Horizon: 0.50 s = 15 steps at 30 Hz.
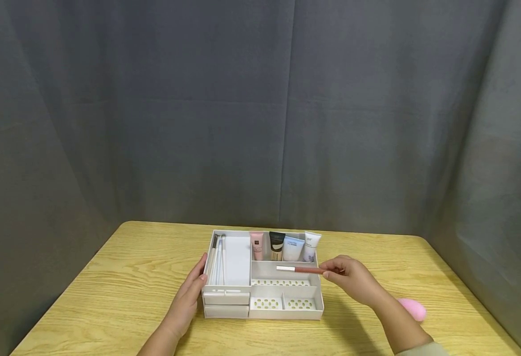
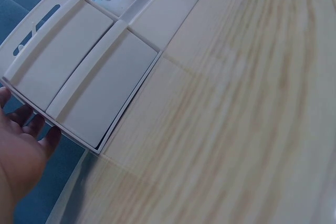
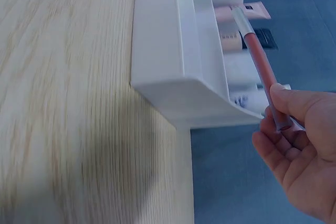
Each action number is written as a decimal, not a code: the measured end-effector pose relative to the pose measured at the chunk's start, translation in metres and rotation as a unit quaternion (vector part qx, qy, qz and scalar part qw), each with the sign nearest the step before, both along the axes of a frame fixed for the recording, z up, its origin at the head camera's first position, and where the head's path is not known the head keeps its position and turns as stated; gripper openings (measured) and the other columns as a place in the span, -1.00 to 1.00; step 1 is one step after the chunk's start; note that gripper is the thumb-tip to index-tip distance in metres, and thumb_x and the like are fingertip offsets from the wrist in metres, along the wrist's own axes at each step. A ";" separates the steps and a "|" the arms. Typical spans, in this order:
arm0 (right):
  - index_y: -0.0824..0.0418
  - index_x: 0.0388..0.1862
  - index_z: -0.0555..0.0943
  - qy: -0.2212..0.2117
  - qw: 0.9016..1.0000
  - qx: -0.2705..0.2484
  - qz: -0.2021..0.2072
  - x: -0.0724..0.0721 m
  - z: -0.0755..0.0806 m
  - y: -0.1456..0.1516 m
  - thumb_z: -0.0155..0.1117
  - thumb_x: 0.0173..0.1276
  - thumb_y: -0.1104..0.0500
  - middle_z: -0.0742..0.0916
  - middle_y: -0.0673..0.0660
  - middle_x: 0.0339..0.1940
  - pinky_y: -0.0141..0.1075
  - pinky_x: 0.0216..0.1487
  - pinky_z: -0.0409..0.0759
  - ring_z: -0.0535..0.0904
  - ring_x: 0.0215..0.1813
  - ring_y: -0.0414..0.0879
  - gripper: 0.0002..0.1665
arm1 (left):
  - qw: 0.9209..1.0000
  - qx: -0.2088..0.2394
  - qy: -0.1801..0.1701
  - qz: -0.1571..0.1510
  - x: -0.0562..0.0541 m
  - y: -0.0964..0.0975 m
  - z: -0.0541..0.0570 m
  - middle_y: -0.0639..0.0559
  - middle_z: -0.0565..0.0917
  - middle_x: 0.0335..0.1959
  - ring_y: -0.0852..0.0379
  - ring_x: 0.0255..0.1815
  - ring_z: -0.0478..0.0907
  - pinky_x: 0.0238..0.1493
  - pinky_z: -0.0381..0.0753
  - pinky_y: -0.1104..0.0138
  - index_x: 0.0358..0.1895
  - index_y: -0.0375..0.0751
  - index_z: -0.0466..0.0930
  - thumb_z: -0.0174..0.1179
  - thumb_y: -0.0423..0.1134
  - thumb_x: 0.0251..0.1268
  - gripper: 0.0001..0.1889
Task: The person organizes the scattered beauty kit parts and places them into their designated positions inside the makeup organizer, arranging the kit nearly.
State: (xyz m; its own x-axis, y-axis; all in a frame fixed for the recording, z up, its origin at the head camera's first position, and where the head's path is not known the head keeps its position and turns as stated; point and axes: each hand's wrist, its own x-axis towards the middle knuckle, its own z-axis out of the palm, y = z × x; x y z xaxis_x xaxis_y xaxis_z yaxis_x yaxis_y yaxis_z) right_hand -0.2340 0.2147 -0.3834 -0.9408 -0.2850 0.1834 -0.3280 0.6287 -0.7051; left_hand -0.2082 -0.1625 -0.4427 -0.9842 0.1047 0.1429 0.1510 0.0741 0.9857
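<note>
A white cosmetics organizer (image 1: 285, 315) stands on the table. My left hand (image 1: 184, 301) rests against its left side, and in the left wrist view the fingertips (image 2: 51, 139) touch the side wall near the drawers. With thumb and fingers, my right hand (image 1: 354, 278) pinches a slim lip gloss tube (image 1: 307, 270) by one end; it has a reddish body and a silver-white cap. The tube lies nearly level above the middle compartment, cap pointing left. In the right wrist view the lip gloss (image 3: 261, 61) crosses in front of the tubes in the back row.
The back compartment holds a pink tube (image 1: 257, 245), a black-capped tube (image 1: 277, 242), a light-blue tube (image 1: 293, 248) and a white tube (image 1: 311, 241). Slim brushes (image 1: 223, 257) lie in the left tray. A pink egg-shaped sponge (image 1: 413, 309) sits beyond my right forearm.
</note>
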 end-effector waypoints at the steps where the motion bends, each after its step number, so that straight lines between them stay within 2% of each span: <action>1: 0.30 -0.12 0.71 0.001 1.000 -0.001 0.005 -0.001 -0.001 -0.003 0.28 0.35 0.25 0.69 0.10 -0.28 -0.45 -0.34 0.52 0.46 -0.32 -0.28 -0.81 | 1.000 0.002 0.000 -0.001 0.000 0.000 0.000 -0.07 -0.06 0.63 -0.10 0.64 -0.20 0.42 -0.03 0.65 0.59 -0.06 -0.06 -0.24 -0.03 0.59 -0.40; 3: 0.29 -0.13 0.72 0.003 1.000 0.001 0.015 -0.004 -0.003 -0.009 0.28 0.35 0.25 0.69 0.10 -0.27 -0.45 -0.31 0.53 0.47 -0.29 -0.27 -0.82 | 1.000 0.004 0.002 0.000 0.001 0.000 0.000 -0.07 -0.06 0.63 -0.10 0.63 -0.20 0.27 -0.02 0.79 0.59 -0.08 -0.06 -0.23 -0.04 0.59 -0.39; 8: 0.32 -0.14 0.71 -0.002 0.999 0.008 0.034 -0.009 -0.006 -0.022 0.27 0.36 0.25 0.69 0.13 -0.25 -0.45 -0.30 0.55 0.48 -0.27 -0.23 -0.81 | 1.000 0.006 0.013 -0.004 0.003 0.002 0.001 -0.13 -0.07 0.62 -0.16 0.63 -0.21 0.39 -0.02 0.68 0.58 -0.15 -0.06 -0.23 -0.07 0.59 -0.40; 15: 0.35 -0.15 0.70 -0.020 0.999 0.032 0.035 -0.014 -0.008 -0.039 0.27 0.34 0.29 0.66 0.11 -0.30 -0.45 -0.35 0.53 0.48 -0.29 -0.17 -0.82 | 1.000 0.015 0.016 -0.007 0.002 0.001 0.001 -0.14 -0.08 0.62 -0.15 0.63 -0.22 0.21 -0.01 0.84 0.58 -0.15 -0.07 -0.23 -0.09 0.59 -0.40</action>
